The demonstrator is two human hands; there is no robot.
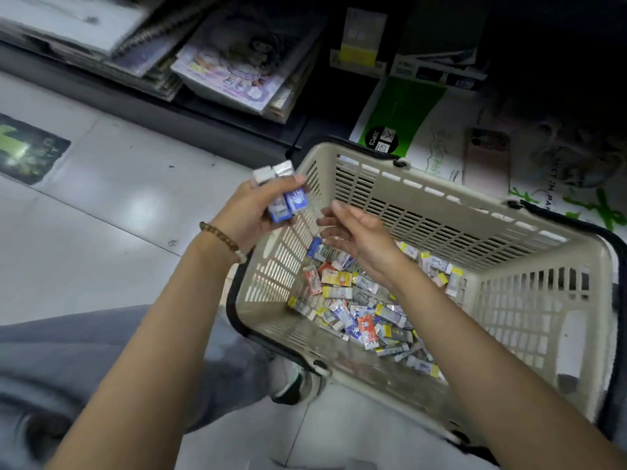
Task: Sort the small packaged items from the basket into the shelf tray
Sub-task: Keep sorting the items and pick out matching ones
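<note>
A beige plastic basket [441, 212] stands on the floor with several small packaged items [359, 310] loose in its bottom: blue, yellow, red and white packs. My left hand [252, 212] grips two or more blue-and-white packs [283, 195] just outside the basket's left rim. My right hand [359, 237] hovers over the basket's left part, fingers relaxed and spread toward the left hand, holding nothing. No shelf tray is visible.
A low dark shelf at the top holds stacked sketchbooks [237, 62] and boxed goods [437, 66]. A green-and-white paper pack [400, 113] and a phone [487, 157] lie behind the basket. Tiled floor [118, 205] spreads to the left; my knee and shoe [295, 381] are by the basket's near corner.
</note>
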